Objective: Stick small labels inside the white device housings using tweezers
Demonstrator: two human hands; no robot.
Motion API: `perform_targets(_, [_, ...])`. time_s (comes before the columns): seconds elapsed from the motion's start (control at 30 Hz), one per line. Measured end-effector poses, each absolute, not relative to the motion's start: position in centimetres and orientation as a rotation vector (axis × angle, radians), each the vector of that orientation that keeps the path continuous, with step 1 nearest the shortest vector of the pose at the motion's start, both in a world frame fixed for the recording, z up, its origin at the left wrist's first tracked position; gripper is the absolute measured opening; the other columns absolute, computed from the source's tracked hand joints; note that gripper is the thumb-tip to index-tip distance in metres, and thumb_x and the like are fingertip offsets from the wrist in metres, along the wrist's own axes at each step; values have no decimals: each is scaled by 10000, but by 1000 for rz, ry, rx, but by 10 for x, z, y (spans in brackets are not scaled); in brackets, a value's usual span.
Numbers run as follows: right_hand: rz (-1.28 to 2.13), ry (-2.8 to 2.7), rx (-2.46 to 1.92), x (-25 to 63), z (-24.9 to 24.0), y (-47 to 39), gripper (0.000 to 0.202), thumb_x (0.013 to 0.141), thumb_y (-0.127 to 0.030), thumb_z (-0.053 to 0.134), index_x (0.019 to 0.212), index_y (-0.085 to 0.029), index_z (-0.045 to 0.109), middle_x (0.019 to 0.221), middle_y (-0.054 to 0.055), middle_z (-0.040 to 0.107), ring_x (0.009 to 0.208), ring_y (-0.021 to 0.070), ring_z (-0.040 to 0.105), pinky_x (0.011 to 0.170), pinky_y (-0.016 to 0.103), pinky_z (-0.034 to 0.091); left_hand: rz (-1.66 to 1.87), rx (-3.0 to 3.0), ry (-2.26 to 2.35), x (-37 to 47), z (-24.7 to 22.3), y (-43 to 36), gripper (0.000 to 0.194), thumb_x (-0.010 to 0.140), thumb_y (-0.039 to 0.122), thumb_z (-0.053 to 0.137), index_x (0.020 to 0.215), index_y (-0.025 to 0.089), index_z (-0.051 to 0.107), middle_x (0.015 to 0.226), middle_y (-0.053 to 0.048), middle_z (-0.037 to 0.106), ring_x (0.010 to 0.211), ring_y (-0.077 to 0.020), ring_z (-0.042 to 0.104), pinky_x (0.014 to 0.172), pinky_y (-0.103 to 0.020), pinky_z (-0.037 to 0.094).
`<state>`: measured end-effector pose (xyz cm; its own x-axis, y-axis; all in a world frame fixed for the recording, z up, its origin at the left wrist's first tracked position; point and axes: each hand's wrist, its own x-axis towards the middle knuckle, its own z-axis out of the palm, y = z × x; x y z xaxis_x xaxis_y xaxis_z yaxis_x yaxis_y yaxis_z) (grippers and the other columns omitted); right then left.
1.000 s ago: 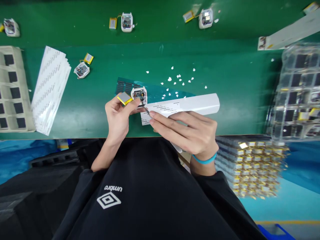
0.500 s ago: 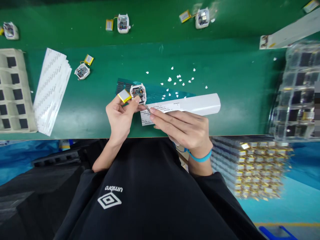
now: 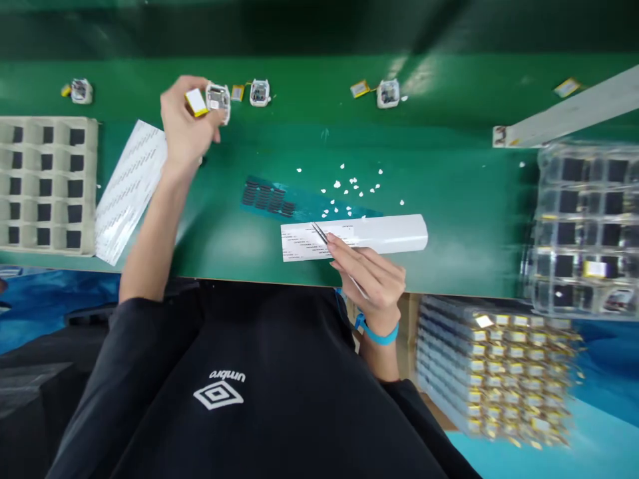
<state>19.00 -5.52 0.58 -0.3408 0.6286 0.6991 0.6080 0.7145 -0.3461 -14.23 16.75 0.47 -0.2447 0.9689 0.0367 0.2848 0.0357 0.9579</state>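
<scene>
My left hand point(image 3: 187, 126) is at the upper left, its fingers closed on a white watch case point(image 3: 218, 101) with electronics inside. A silver and yellow battery point(image 3: 196, 102) lies beside that case, against the fingers. Between the fingers of my right hand point(image 3: 372, 276) are metal tweezers point(image 3: 319, 232), their tips over a printed white label sheet point(image 3: 304, 243). Just behind the sheet lies a teal strip point(image 3: 269, 198) with rows of black pieces. Small white bits point(image 3: 337, 184) are scattered behind the right hand.
More watch cases with batteries stand at the back, including one point(image 3: 259, 93) and another point(image 3: 388, 94). At left are a compartment tray point(image 3: 96, 186) and white sheets point(image 3: 130, 189). A clear tray point(image 3: 546, 229) stands right, with stacked batteries point(image 3: 519, 372) below the table edge.
My left hand has moved up and left with the watch case and battery, away from the tweezers. The separate case that lay at left is no longer visible there. The camera view has shifted.
</scene>
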Motion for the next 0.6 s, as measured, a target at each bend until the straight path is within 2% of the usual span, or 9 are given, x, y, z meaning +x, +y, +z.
perform_targets(0.03, [24, -2033, -951, 191, 5, -56, 728, 981, 12, 712, 1639, -256, 550, 1284, 86, 826, 877, 205, 846, 698, 331, 671, 1080, 1321, 1737, -156, 5, 187, 707, 545, 514, 1139, 958, 242, 634, 714, 97, 630, 920, -187, 698, 1106, -636, 589])
perform_targets(0.1, [19, -2021, -979, 193, 5, -58, 757, 978, 16, 714, 1652, -276, 533, 1292, 76, 825, 876, 205, 846, 699, 333, 673, 1022, 1359, 1813, -175, 5, 216, 571, 568, 358, 1128, 819, 246, 627, 690, 57, 579, 1169, -280, 676, 1301, -692, 418])
perform_targets(0.2, [15, -2000, -997, 195, 6, -59, 780, 967, 35, 714, 1654, -285, 529, 1294, 80, 827, 892, 211, 850, 707, 337, 678, 1063, 1413, 1845, -177, 1, 237, 507, 551, 122, 1021, 689, 286, 561, 910, -30, 655, 1538, -418, 437, 1444, -638, 144])
perform_targets(0.27, [42, -1988, -982, 192, 7, -58, 746, 987, 23, 690, 1650, -282, 537, 1294, 90, 829, 922, 218, 855, 720, 341, 687, 1091, 1463, 1808, -165, -4, 246, 422, 577, 54, 926, 729, 291, 612, 1102, -59, 687, 1624, -441, 319, 1451, -614, 67])
perform_targets(0.37, [101, -1956, -897, 181, 12, -57, 531, 1085, -104, 601, 1599, -238, 597, 1285, 122, 834, 938, 225, 851, 688, 345, 684, 1068, 1561, 1692, -142, -13, 261, 365, 638, -7, 862, 834, 252, 697, 1211, -30, 702, 1609, -391, 355, 1440, -622, -8])
perform_targets(0.43, [103, -1909, -859, 174, 15, -57, 398, 1146, -225, 511, 1511, -207, 668, 1238, 126, 851, 938, 232, 842, 690, 363, 686, 1012, 1605, 1638, -131, -19, 270, 433, 607, -77, 888, 805, 239, 668, 1168, 16, 719, 1611, -331, 337, 1431, -609, -61])
perform_targets(0.5, [73, -1827, -901, 170, 15, -58, 361, 1165, -290, 457, 1387, -202, 728, 1177, 113, 867, 962, 245, 835, 740, 388, 695, 956, 1629, 1623, -125, -22, 275, 522, 556, -144, 907, 748, 241, 610, 1065, 30, 706, 1637, -311, 274, 1422, -599, -73])
perform_targets(0.57, [50, -1743, -1010, 172, 13, -58, 304, 1150, -261, 468, 1242, -216, 755, 1140, 97, 874, 989, 249, 830, 782, 395, 692, 996, 1612, 1610, -123, -24, 274, 594, 534, -190, 899, 707, 250, 540, 924, 13, 647, 1620, -322, 289, 1411, -591, 24])
perform_targets(0.6, [50, -1713, -1072, 174, 11, -57, 273, 1136, -228, 483, 1164, -226, 754, 1123, 88, 876, 996, 246, 828, 791, 390, 688, 1071, 1575, 1586, -122, -24, 270, 628, 538, -198, 900, 709, 258, 505, 849, 17, 603, 1575, -320, 352, 1394, -575, 102])
